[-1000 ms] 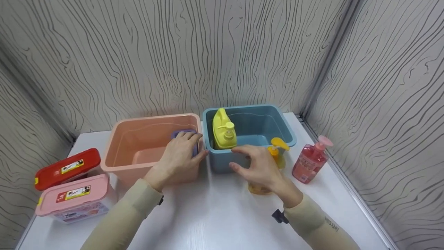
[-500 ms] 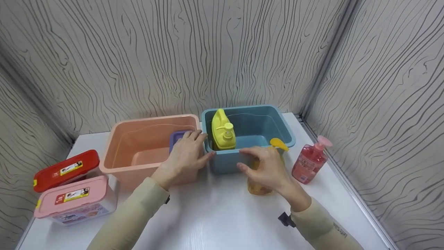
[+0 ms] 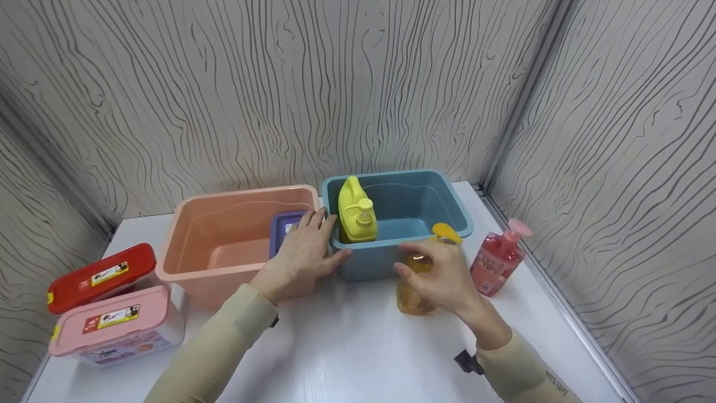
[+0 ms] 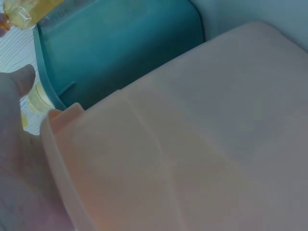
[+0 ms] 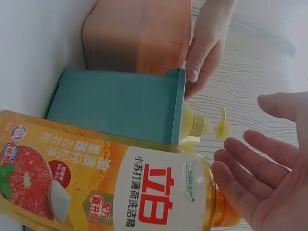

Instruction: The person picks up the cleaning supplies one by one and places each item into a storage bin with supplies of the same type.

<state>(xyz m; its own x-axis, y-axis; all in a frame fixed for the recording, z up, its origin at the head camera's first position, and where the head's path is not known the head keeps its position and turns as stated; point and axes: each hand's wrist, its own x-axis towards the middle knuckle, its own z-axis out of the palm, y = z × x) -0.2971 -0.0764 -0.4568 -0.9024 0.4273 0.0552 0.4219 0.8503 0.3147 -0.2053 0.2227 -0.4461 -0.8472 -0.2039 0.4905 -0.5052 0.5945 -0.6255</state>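
My left hand [image 3: 299, 249] rests over the adjoining rims of a peach bin [image 3: 224, 285] and a blue bin [image 3: 363, 266], fingers extended, thumb near the blue bin's front corner. Partly under that hand, a purple-lidded box [image 3: 278, 235] stands inside the peach bin. A yellow pump bottle [image 3: 358, 221] leans in the left end of the blue bin. My right hand [image 3: 450, 274] is held with thumb and fingers apart, close beside an orange dish soap bottle [image 3: 411, 299] in front of the blue bin. In the right wrist view, the fingertips come near the bottle's [image 5: 115, 183] shoulder and cap.
A pink pump bottle [image 3: 495, 266] stands to the right of the orange one. At the left are a red-lidded box [image 3: 100, 277] and a pink-lidded box [image 3: 117, 324]. Wood-patterned panels [image 3: 251, 101] enclose the white table [image 3: 341, 352] at the back and sides.
The left hand has slid right from the purple-lidded box onto the bin rims, uncovering more of the lid. My right hand has shifted slightly right, towards the dish soap bottle.
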